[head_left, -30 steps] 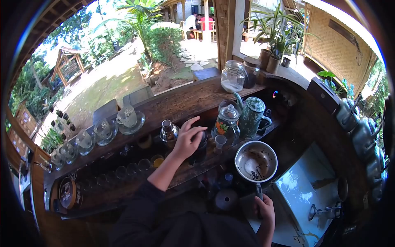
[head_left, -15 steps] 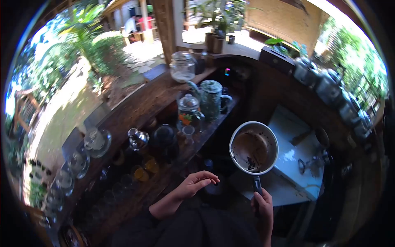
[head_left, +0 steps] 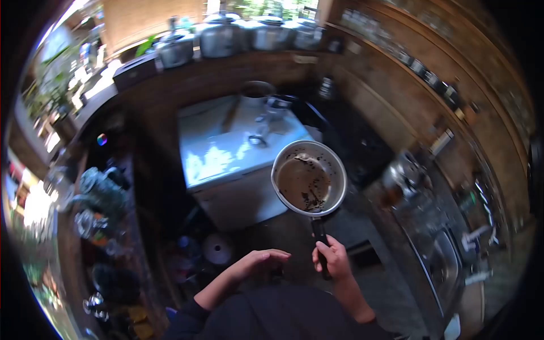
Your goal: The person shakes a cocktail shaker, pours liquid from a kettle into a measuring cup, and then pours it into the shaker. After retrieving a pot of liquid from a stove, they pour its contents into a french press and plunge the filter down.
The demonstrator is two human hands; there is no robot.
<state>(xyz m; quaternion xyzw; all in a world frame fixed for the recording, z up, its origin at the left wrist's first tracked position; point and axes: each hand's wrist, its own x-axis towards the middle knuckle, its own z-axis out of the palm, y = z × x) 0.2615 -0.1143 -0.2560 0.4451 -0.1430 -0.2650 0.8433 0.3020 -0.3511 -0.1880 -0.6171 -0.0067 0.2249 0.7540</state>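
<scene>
My right hand (head_left: 334,258) is wrapped round the black handle of a metal saucepan (head_left: 340,190). Brownish liquid with dark bits shows inside the pan, and more dark specks cling to its inner wall. It is held up in the air, in front of the white chest-like unit (head_left: 238,201). My left hand (head_left: 262,260) hovers to the left of the pan's handle, fingers stretched out, touching nothing that I can see.
Several metal pots (head_left: 220,37) line the back ledge. A sink (head_left: 445,260) is at the right, with a shiny metal kettle-like vessel (head_left: 405,173) behind it. Glass jugs (head_left: 102,190) stand on the left wooden counter. A mug-like pot (head_left: 256,92) sits on the white unit.
My view has swung to the right, bringing the sink and right-hand shelves into sight and the jug counter to the left edge. The saucepan is still in my right hand.
</scene>
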